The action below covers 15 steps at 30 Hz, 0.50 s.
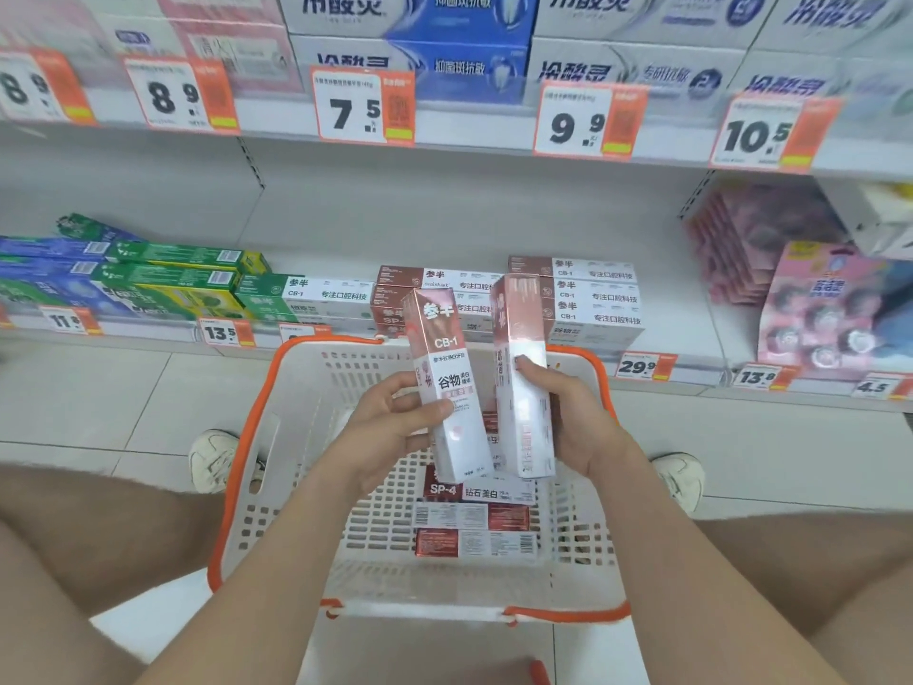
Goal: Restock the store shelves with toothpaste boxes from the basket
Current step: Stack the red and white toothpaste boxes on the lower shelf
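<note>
My left hand [390, 422] grips a pink-and-white CB-1 toothpaste box [444, 368], held upright and tilted slightly left above the basket. My right hand [568, 422] grips a second matching box [521, 348], also upright. Both boxes hang over the white basket [296, 437] with orange rim, which sits on the floor between my knees. Several red-and-white toothpaste boxes [474, 526] lie flat on the basket's bottom. Behind the basket, the low shelf [691, 338] carries stacks of matching CB-1 boxes [588, 294] and a shorter red-brown stack [435, 284].
Green and blue toothpaste boxes [173, 279] fill the low shelf's left side. Pink packets [830, 309] stand at the right. The upper shelf [474, 126] carries blue-and-white boxes and price tags. My white shoes [212, 457] rest on the tiled floor beside the basket.
</note>
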Available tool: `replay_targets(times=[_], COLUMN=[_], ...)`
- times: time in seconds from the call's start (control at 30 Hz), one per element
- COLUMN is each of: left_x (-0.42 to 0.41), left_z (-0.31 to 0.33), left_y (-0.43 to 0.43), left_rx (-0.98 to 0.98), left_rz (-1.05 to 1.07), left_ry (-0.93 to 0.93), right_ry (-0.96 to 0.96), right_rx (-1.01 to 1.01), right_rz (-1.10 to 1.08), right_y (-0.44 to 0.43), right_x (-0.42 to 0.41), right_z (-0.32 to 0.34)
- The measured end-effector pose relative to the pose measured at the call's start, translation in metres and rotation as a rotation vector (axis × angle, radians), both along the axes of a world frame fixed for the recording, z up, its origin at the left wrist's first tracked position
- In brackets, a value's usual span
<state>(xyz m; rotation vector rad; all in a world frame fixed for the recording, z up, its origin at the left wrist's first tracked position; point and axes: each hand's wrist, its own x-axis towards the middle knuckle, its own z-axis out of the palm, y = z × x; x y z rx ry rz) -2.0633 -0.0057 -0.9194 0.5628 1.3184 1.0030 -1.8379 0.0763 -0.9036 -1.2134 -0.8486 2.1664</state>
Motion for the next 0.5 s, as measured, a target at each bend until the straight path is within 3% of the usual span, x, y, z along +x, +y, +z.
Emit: replay_targets(times=[0.1, 0.37, 0.5], left_x=[0.007, 0.027, 0.048], left_z=[0.01, 0.016, 0.02], left_y=[0.007, 0.019, 0.022], left_rx=[0.042, 0.057, 0.081], left_rz=[0.04, 0.169, 0.222], left_ry=[0.042, 0.124, 0.309], right_ry=[0.092, -0.097, -0.235], right_rx=[-0.067, 0.172, 0.27], right_rz=[-0.094, -0.055, 0.057], right_y=[0.007, 0.014, 0.008], right_x=[0.007, 0.01, 0.001], right_z=[-0.004, -0.007, 0.001])
